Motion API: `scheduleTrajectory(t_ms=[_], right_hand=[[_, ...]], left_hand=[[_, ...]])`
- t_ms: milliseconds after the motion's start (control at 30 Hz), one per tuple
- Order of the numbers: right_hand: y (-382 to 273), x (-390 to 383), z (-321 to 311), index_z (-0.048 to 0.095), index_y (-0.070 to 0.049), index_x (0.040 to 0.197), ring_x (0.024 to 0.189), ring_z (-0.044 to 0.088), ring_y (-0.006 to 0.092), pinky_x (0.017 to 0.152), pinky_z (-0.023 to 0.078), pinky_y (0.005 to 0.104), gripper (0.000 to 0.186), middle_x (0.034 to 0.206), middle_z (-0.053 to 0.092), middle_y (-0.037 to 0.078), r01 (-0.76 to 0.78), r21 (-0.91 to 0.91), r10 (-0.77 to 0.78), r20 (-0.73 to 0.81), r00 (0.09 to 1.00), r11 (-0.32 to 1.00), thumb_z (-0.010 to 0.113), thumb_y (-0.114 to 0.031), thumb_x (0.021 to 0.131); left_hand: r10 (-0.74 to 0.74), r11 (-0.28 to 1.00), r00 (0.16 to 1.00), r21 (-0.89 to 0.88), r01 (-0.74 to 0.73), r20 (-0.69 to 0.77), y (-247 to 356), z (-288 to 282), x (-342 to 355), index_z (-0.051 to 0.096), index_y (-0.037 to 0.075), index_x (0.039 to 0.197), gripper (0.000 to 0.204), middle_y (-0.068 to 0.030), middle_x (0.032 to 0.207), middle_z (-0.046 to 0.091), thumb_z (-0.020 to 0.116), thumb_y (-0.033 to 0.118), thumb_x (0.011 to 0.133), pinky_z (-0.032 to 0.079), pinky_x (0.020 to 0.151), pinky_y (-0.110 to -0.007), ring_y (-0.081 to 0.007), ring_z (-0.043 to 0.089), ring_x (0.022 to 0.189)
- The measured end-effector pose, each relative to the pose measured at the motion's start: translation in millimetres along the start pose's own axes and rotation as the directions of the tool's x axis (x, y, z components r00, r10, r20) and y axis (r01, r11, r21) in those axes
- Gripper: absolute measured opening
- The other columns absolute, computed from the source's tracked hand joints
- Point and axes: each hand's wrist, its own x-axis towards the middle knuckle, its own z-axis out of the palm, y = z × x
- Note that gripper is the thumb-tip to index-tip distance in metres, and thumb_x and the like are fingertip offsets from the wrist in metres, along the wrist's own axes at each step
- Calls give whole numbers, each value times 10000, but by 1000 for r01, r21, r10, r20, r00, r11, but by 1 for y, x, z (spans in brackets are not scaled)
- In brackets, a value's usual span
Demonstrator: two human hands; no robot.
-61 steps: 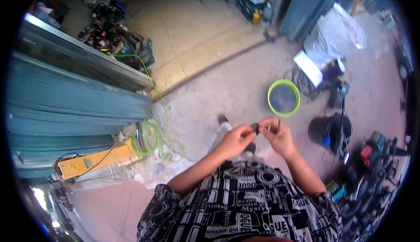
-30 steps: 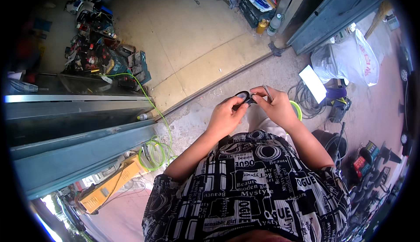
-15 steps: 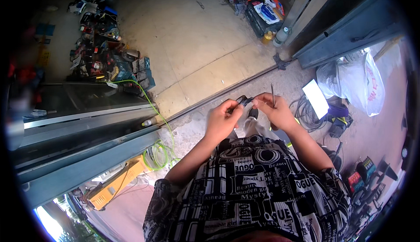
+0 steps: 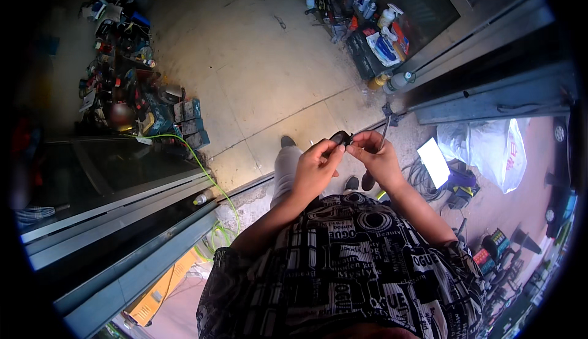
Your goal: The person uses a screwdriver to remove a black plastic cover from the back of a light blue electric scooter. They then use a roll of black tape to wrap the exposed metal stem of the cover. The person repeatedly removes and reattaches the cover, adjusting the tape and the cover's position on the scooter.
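Observation:
Both hands meet in front of my chest over a small black part (image 4: 340,137). My left hand (image 4: 315,167) pinches its near end with thumb and fingers. My right hand (image 4: 375,155) grips the part's other side and also holds a thin metal tool (image 4: 383,132) that sticks up between its fingers. What kind of part it is cannot be made out. My patterned black-and-white shirt (image 4: 349,265) fills the lower middle of the view.
Spray cans and bottles (image 4: 367,8) stand by a metal door frame (image 4: 484,88) at upper right. A heap of tools and boxes (image 4: 131,88) lies at left, with a green cable (image 4: 202,173) trailing across the sliding-door track. A white plastic bag (image 4: 490,149) lies at right.
My head has tilted forward, so the floor beyond the door track now shows. Both hands stayed together on the small black part, held slightly higher in view.

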Motion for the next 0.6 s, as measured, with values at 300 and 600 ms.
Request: scheduleTrajectory(t_ms=[300, 600], right_hand=[[-114, 74, 132, 624, -15, 950, 494, 464, 29, 355, 352, 217, 156, 670, 556, -33, -173, -79, 176, 42, 983, 982, 664, -152, 889], [-147, 150, 216, 574, -23, 887, 724, 491, 38, 660, 408, 204, 79, 760, 557, -34, 93, -135, -63, 209, 976, 986, 612, -87, 916]], left_hand=[[23, 992, 999, 127, -17, -42, 85, -141, 42, 615, 10, 980, 212, -4, 662, 577, 626, 211, 914, 435, 509, -218, -83, 577, 536], [-166, 941, 978, -316, 119, -126, 115, -224, 92, 596, 48, 911, 233, -11, 764, 586, 565, 275, 952, 407, 484, -202, -73, 515, 486]])
